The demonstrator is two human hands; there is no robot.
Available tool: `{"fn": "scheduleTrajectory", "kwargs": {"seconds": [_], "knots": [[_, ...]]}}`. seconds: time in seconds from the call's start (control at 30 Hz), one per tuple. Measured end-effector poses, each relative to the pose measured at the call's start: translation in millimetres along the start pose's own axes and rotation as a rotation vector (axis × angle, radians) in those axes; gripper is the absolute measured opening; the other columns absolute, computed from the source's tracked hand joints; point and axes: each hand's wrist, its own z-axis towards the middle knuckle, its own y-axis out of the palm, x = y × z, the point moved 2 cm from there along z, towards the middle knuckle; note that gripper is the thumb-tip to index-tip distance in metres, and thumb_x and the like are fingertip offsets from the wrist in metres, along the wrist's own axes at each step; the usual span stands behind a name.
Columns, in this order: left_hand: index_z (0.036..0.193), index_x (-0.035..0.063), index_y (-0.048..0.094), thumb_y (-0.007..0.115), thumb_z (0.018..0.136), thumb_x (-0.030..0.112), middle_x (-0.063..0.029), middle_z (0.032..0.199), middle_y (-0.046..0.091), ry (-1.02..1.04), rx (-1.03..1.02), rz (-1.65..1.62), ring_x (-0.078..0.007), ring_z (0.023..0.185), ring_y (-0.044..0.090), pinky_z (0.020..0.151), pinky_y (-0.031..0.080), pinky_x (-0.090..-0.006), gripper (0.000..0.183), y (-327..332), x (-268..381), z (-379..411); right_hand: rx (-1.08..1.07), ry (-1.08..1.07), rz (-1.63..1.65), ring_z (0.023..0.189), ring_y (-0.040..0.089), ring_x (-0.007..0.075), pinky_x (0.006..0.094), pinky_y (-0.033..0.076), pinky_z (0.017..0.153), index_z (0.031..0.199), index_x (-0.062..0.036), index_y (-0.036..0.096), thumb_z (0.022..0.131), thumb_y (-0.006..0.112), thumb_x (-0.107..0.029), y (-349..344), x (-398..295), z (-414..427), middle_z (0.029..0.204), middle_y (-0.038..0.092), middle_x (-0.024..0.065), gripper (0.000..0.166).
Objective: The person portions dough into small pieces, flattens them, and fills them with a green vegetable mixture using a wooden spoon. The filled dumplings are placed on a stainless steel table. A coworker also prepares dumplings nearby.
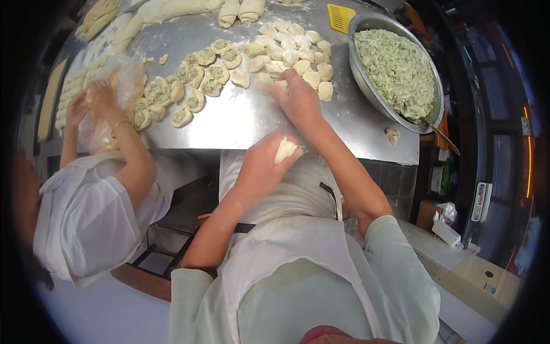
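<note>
My left hand (266, 159) is closed around a pale dough piece (285, 150) in front of the metal table's near edge. Over the table, my right hand (297, 96) has its fingers on a dough piece at the near side of a group of floured dough pieces (302, 66); whether it grips that piece I cannot tell. To the left lie dough rounds topped with green-flecked filling (181, 117), some touching. A large steel bowl (359, 79) of chopped green and white filling (393, 73) stands at the right, a utensil handle (447, 139) leaning out over its rim.
A co-worker's hands (101, 101) are at a clear plastic bag (129, 81) on the left. Rows of dough (71, 96) lie beyond. A yellow scraper (340, 18) touches the table near the bowl. A small dough scrap (392, 136) lies by the right front corner.
</note>
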Motion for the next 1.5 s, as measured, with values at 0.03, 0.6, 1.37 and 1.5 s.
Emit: {"fn": "scheduleTrajectory", "kwargs": {"seconds": [0.03, 0.6, 1.37, 1.5], "knots": [[0.121, 0.0005, 0.063, 0.077, 0.093, 0.019, -0.0127, 0.1, 0.069, -0.021, 0.072, -0.018, -0.0219, 0.086, 0.063, 0.084, 0.053, -0.0364, 0.037, -3.2, -4.8, -0.4, 0.027, -0.032, 0.022, 0.08, 0.071, 0.0372, 0.0462, 0.055, 0.071, 0.103, -0.007, 0.062, 0.093, 0.078, -0.035, -5.4, -11.2, 8.1, 0.085, 0.071, 0.0198, 0.033], [0.159, -0.0012, 0.033, 0.07, 0.087, -0.005, -0.0214, 0.148, 0.05, 0.079, 0.359, 0.148, -0.0365, 0.137, 0.051, 0.112, 0.045, -0.0417, 0.081, -1.2, -52.6, 21.0, -0.479, 0.008, 0.413, 0.093, 0.065, 0.0248, 0.0373, 0.053, 0.084, 0.131, -0.0042, 0.064, 0.098, 0.072, -0.032, -10.6, -20.4, -50.2, 0.103, 0.07, 0.0127, 0.044], [0.129, -0.0039, 0.061, 0.065, 0.094, 0.012, -0.0197, 0.115, 0.073, 0.01, -0.19, -0.111, -0.0295, 0.109, 0.07, 0.093, 0.054, -0.0395, 0.039, 26.7, -36.0, 38.1, -0.198, -0.096, 0.139, 0.083, 0.07, 0.0383, 0.0458, 0.055, 0.072, 0.106, -0.0078, 0.066, 0.093, 0.073, -0.034, -25.1, 20.0, -71.8, 0.095, 0.071, 0.0147, 0.03], [0.124, -0.0036, 0.063, 0.065, 0.093, 0.011, -0.0146, 0.103, 0.074, -0.031, -0.132, -0.174, -0.023, 0.1, 0.069, 0.09, 0.054, -0.0372, 0.034, 25.1, -44.9, 36.7, -0.123, -0.073, 0.242, 0.079, 0.071, 0.0374, 0.0445, 0.055, 0.069, 0.098, -0.0079, 0.065, 0.092, 0.075, -0.029, -31.4, 1.7, -67.8, 0.088, 0.071, 0.0152, 0.024]]}}
